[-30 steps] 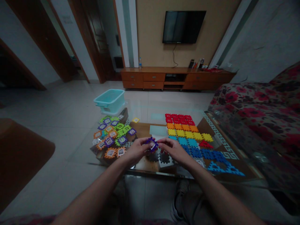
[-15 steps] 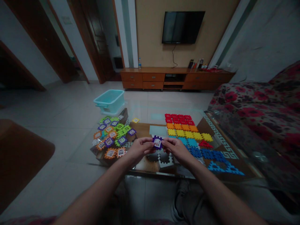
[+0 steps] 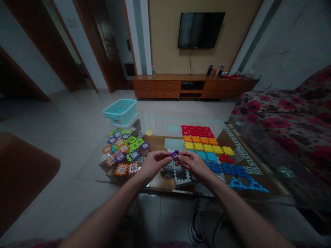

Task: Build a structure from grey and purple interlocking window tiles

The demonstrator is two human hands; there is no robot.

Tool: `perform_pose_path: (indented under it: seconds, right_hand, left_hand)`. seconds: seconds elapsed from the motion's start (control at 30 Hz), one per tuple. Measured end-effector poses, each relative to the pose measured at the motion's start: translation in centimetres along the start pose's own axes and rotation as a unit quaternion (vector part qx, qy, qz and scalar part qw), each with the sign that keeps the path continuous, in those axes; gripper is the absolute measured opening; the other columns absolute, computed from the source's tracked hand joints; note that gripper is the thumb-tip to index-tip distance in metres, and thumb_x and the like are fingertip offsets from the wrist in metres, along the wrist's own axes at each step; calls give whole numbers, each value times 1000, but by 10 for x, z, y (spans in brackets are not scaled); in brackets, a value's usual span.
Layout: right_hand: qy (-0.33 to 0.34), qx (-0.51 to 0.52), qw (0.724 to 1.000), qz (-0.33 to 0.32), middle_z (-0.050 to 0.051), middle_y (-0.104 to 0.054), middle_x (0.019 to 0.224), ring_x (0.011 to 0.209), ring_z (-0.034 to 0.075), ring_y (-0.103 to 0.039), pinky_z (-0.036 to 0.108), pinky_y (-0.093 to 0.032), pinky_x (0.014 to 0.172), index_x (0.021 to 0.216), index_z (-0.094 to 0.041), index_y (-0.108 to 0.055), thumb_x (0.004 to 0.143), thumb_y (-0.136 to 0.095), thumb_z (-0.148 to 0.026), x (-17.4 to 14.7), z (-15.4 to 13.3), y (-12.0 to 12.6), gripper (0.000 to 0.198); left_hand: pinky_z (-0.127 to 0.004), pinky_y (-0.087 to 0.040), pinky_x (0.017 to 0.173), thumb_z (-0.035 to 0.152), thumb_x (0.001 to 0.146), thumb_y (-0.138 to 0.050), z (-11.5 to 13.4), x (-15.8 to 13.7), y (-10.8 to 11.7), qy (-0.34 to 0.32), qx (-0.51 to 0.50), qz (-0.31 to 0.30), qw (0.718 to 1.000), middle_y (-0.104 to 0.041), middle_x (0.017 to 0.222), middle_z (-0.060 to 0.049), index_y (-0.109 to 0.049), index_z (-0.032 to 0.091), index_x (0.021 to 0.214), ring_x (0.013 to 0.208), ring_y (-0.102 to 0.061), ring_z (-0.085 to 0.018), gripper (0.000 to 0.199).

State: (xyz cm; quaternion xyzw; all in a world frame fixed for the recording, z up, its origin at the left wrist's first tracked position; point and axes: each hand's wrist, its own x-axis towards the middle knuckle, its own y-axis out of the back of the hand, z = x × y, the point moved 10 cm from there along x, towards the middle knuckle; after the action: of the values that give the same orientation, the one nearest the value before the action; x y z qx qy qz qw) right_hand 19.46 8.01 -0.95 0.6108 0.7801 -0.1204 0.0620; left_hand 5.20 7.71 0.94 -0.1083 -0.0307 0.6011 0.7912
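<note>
I hold a little purple puzzle tile (image 3: 175, 154) up in the air between my two hands. My left hand (image 3: 154, 163) pinches its left side and my right hand (image 3: 192, 163) pinches its right side, so my fingers are closed tight on it from both ends. The tile is tipped almost flat, so I see mostly its thin edge, and its long way runs left to right from one hand to the other. Both hands are just as near to it.

Right under my hands, on the glass table (image 3: 245, 162), sit some gray tiles (image 3: 178, 173). To my left lies a messy pile of tiles (image 3: 122, 148) in green, purple and orange. To my right are neat rows of tiles (image 3: 207, 143) in red, orange, yellow and blue. A light blue tub (image 3: 121, 111) stands on the floor past the table.
</note>
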Motion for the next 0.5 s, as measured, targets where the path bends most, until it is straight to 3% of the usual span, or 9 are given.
perform_pose_path:
  seconds: [0.1,0.2,0.4,0.5]
  right_hand:
    - [-28,55,998,-23,7,-72,100,86,17,-69,26,-51,69,102,-19,-69,73,-78,-38,-4,0,-7,36]
    - [-38,88,994,-47,7,-72,108,89,17,-70,26,-53,72,108,-21,-70,71,-80,-34,-7,1,-12,39]
    - [-18,48,996,-78,7,-74,96,83,16,-68,27,-51,73,110,-20,-72,75,-78,-41,-7,2,-14,41]
    - [-12,38,998,-51,7,-74,95,81,16,-67,26,-50,69,107,-20,-74,75,-78,-40,-4,1,-5,37]
  left_hand:
    - [-36,-50,92,30,76,-77,26,-5,-2,-109,139,-6,984,-70,104,-11,-76,19,97,100,-65,-22,24]
    - [-36,-50,93,32,79,-75,47,-15,-5,-212,295,7,932,-66,105,-10,-75,23,100,102,-63,-22,23]
    - [-38,-50,94,29,87,-66,44,-28,-26,-317,454,-59,831,-56,119,-11,-64,26,120,111,-57,-23,34]
    - [-41,-49,97,26,89,-61,45,-28,-26,-342,489,-67,799,-52,126,-11,-56,27,130,117,-54,-23,41]
